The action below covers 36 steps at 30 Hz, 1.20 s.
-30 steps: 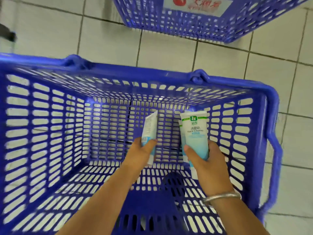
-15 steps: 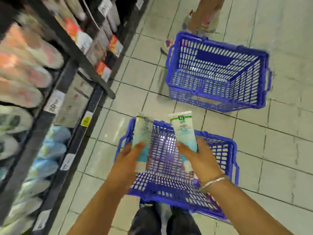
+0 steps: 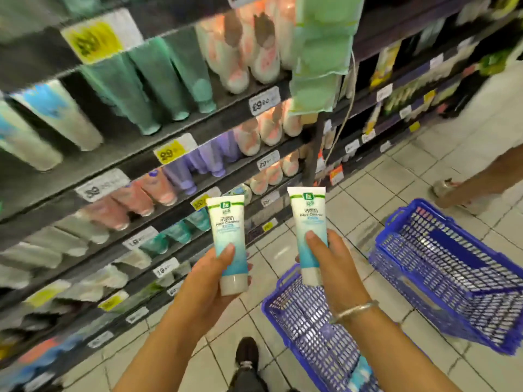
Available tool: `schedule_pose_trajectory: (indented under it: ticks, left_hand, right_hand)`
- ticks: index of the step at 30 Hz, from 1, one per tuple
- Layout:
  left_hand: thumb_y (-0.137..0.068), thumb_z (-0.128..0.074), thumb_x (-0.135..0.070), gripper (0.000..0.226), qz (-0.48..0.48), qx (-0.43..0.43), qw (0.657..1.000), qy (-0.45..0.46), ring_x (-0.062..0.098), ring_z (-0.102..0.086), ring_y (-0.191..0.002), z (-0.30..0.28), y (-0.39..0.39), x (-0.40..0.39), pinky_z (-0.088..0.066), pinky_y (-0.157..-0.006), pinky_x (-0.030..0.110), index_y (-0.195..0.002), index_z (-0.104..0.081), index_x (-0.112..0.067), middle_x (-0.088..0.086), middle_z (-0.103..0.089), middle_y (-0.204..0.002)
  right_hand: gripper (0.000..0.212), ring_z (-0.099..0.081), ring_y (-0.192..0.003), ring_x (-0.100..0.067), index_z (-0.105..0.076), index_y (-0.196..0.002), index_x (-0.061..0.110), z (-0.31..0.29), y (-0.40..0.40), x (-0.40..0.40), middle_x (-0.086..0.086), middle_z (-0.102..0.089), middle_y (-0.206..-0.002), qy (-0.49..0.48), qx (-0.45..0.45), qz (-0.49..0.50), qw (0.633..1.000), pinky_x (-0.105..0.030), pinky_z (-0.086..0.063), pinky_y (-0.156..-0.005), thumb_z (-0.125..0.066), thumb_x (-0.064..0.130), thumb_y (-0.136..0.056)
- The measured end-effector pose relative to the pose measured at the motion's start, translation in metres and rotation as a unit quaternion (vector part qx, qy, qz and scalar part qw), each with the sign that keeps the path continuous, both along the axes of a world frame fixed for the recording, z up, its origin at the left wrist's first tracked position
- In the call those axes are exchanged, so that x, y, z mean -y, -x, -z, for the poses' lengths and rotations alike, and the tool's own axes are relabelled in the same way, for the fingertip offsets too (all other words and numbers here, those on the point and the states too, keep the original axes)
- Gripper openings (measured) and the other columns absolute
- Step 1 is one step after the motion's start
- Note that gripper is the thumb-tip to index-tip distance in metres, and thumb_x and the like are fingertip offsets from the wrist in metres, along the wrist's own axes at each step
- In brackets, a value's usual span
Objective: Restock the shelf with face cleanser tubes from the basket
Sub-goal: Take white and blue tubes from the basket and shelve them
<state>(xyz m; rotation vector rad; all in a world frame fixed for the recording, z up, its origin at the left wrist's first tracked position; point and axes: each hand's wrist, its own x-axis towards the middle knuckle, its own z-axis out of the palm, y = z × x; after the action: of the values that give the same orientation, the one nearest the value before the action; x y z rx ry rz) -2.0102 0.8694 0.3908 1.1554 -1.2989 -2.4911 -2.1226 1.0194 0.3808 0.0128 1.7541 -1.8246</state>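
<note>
Now two hands each grip one face cleanser tube: left hand (image 3: 210,274), right hand (image 3: 331,264), above two baskets (image 3: 283,312).

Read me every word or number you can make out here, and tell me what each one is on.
"Face Cleanser": left tube, in left hand.
"Face Cleanser": right tube, in right hand; partly blurred.
"29": yellow tag on shelf edge.
"29": white tag, roughly.
Chinese characters and logos on both tubes, and other shelf tags: too blurred.

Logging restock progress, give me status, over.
Left hand holds one cleanser tube, right hand another. Both upright, short of the shelf. Nothing blocking.
</note>
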Motion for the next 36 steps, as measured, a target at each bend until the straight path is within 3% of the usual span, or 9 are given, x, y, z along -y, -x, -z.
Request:
schedule_pose_trajectory:
  ticks: [4, 6, 8, 11, 16, 20, 25, 32, 36]
  left_hand:
    - [-0.066, -0.062, -0.026, 0.033, -0.109, -0.022, 0.993, 0.04, 0.017, -0.062, -0.067, -0.056, -0.062, 0.021, -0.055, -0.056, 0.03, -0.097, -0.061, -0.014, 0.002, -0.07, -0.073]
    - [-0.066, -0.062, -0.022, 0.036, -0.159, -0.051, 0.985, 0.043, 0.018, -0.064, -0.066, -0.082, -0.094, 0.031, -0.056, -0.055, 0.031, -0.1, -0.059, -0.01, 0.005, -0.07, -0.074]
    - [-0.068, -0.061, -0.019, 0.039, -0.2, -0.08, 0.975, 0.046, 0.019, -0.065, -0.067, -0.107, -0.128, 0.039, -0.057, -0.056, 0.031, -0.105, -0.058, -0.008, 0.009, -0.069, -0.079]
    - [-0.07, -0.06, -0.019, 0.043, -0.249, -0.119, 0.958, 0.071, 0.02, -0.064, -0.069, -0.146, -0.183, 0.05, -0.057, -0.057, 0.032, -0.111, -0.056, -0.006, 0.01, -0.067, -0.082]
    - [-0.07, -0.06, -0.019, 0.042, -0.308, -0.149, 0.926, 0.158, 0.017, -0.067, -0.066, -0.209, -0.283, 0.077, -0.057, -0.056, 0.031, -0.108, -0.055, -0.004, 0.007, -0.069, -0.075]
    - [-0.066, -0.062, -0.021, 0.039, -0.319, -0.163, 0.906, 0.223, 0.015, -0.068, -0.065, -0.258, -0.365, 0.095, -0.057, -0.054, 0.03, -0.102, -0.058, -0.006, 0.005, -0.071, -0.072]
    - [-0.062, -0.068, -0.028, 0.051, -0.295, -0.162, 0.891, 0.304, 0.019, -0.068, -0.077, -0.308, -0.474, 0.116, -0.055, -0.059, 0.03, -0.109, -0.061, -0.009, 0.008, -0.071, -0.086]
    - [-0.067, -0.061, -0.023, 0.039, -0.282, -0.216, 0.858, 0.37, 0.012, -0.068, -0.071, -0.359, -0.56, 0.154, -0.055, -0.058, 0.026, -0.104, -0.062, -0.008, 0.006, -0.071, -0.083]
    - [-0.069, -0.06, -0.016, 0.037, -0.277, -0.254, 0.841, 0.389, 0.014, -0.07, -0.073, -0.388, -0.576, 0.191, -0.055, -0.058, 0.025, -0.106, -0.059, -0.009, 0.006, -0.073, -0.085]
  right_hand:
    - [0.015, -0.056, -0.078, -0.018, -0.054, -0.105, 0.019, -0.053, -0.043, 0.042, -0.008, -0.058, -0.093, 0.046, -0.016, -0.082, 0.995, -0.031, -0.046, -0.064, -0.05, 0.025, -0.092]
    - [0.008, -0.056, -0.08, -0.016, -0.054, -0.1, 0.021, -0.08, -0.067, 0.065, -0.005, -0.059, -0.095, 0.07, -0.044, -0.117, 0.99, -0.028, -0.048, -0.069, -0.05, 0.02, -0.093]
    - [0.01, -0.057, -0.078, -0.011, -0.053, -0.102, 0.021, -0.105, -0.092, 0.087, 0.001, -0.059, -0.092, 0.083, -0.088, -0.153, 0.981, -0.017, -0.049, -0.065, -0.051, 0.019, -0.093]
    - [0.011, -0.058, -0.078, -0.01, -0.052, -0.103, 0.019, -0.147, -0.133, 0.12, 0.0, -0.059, -0.092, 0.108, -0.131, -0.211, 0.963, -0.018, -0.049, -0.065, -0.051, 0.019, -0.092]
    - [0.01, -0.057, -0.075, -0.007, -0.054, -0.101, 0.019, -0.214, -0.215, 0.177, 0.001, -0.061, -0.091, 0.17, -0.19, -0.288, 0.923, -0.007, -0.046, -0.055, -0.051, 0.021, -0.092]
    - [0.018, -0.061, -0.071, -0.005, -0.053, -0.107, 0.018, -0.259, -0.291, 0.21, -0.001, -0.063, -0.091, 0.216, -0.204, -0.32, 0.899, -0.011, -0.047, -0.055, -0.052, 0.025, -0.091]
    - [0.024, -0.061, -0.081, -0.013, -0.053, -0.104, 0.027, -0.3, -0.387, 0.237, -0.001, -0.063, -0.096, 0.255, -0.222, -0.338, 0.878, -0.026, -0.046, -0.066, -0.053, 0.04, -0.084]
    - [0.034, -0.057, -0.08, -0.011, -0.048, -0.12, 0.015, -0.357, -0.472, 0.278, -0.004, -0.059, -0.1, 0.31, -0.226, -0.34, 0.859, -0.025, -0.044, -0.065, -0.048, 0.032, -0.09]
    - [0.029, -0.062, -0.07, -0.006, -0.052, -0.113, 0.016, -0.393, -0.49, 0.308, -0.002, -0.064, -0.092, 0.343, -0.221, -0.346, 0.845, -0.015, -0.048, -0.053, -0.053, 0.029, -0.087]
